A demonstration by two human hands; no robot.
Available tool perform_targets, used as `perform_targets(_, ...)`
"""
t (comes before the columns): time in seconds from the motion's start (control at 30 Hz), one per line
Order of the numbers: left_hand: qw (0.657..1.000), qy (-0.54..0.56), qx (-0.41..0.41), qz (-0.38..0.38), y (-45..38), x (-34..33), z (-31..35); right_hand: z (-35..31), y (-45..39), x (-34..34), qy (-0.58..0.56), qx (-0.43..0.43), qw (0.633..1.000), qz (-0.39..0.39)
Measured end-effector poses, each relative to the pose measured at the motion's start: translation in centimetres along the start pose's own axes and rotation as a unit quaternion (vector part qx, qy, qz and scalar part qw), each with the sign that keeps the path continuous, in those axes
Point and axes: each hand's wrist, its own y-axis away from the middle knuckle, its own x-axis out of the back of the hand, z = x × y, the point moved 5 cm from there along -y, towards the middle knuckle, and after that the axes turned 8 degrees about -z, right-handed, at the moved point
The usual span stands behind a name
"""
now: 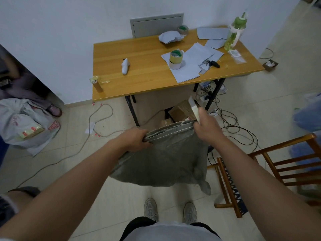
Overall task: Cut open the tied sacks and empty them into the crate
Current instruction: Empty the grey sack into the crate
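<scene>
A limp grey woven sack (170,159) hangs in front of me above the floor. My left hand (134,139) grips the left end of its hemmed upper edge. At the right end of that edge, my right hand (205,126) grips the cloth. A pale flat packet (194,107) stands up against my right thumb; whether the hand holds it is unclear. Just past the sack, brown cardboard boxes (182,109) lie under the table. The sack hides whatever they rest in. Black-handled scissors (211,62) lie on papers on the table.
The wooden table (147,80) holds tape rolls (175,59), papers, a white tool (125,66) and a green bottle (233,33). A wooden chair (271,169) stands at my right. Cables (232,126) trail over the floor. A grey plastic bag (24,124) lies at the left.
</scene>
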Motion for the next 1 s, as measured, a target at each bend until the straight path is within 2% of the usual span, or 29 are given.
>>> perform_targets(0.1, 0.995, 0.048, 0.047, -0.073, 0.5, -0.2, -0.4, 0.7, 0.0, 0.0, 0.003, -0.023, 1.000, 0.003)
perform_targets(0.17, 0.977, 0.150, 0.075, -0.132, 0.9, -0.5, -0.5, 0.8, 0.2, -0.2, 0.012, -0.031, 0.999, 0.004)
perform_targets(0.23, 0.916, 0.346, 0.086, -0.183, 1.5, -1.0, 0.1, 0.8, 0.3, -0.3, 0.021, -0.037, 0.999, 0.010)
perform_targets(0.27, 0.879, 0.433, 0.083, -0.183, 1.7, -0.9, 0.3, 0.6, 0.4, -0.3, 0.024, -0.038, 0.999, 0.015)
perform_targets(0.37, 0.772, 0.616, 0.098, -0.121, 1.1, -0.8, -0.1, -0.2, 0.3, -0.4, 0.021, -0.028, 0.999, -0.002)
perform_targets(0.43, 0.717, 0.677, 0.130, -0.100, 0.8, -1.0, -0.1, -0.8, 0.1, -1.0, 0.003, -0.009, 0.999, -0.043)
perform_targets(0.5, 0.696, 0.697, 0.149, -0.091, 0.7, -1.1, 0.1, -1.2, 0.2, -1.8, -0.024, 0.007, 0.996, -0.081)
perform_targets(0.6, 0.671, 0.723, 0.136, -0.091, 0.8, -1.2, 0.7, -1.6, 0.6, -2.9, -0.050, 0.010, 0.991, -0.127)
perform_targets(0.7, 0.607, 0.783, 0.110, -0.077, 0.6, -1.4, 1.1, -2.5, 1.5, -4.0, -0.080, 0.023, 0.980, -0.179)
perform_targets(0.83, 0.508, 0.853, 0.110, 0.042, 0.3, -0.9, 1.0, -3.2, 2.5, -4.8, -0.092, 0.042, 0.972, -0.213)
perform_targets(1.0, 0.440, 0.876, 0.119, 0.156, 0.3, 0.1, 0.6, -4.2, 2.9, -5.3, -0.125, 0.029, 0.972, -0.197)
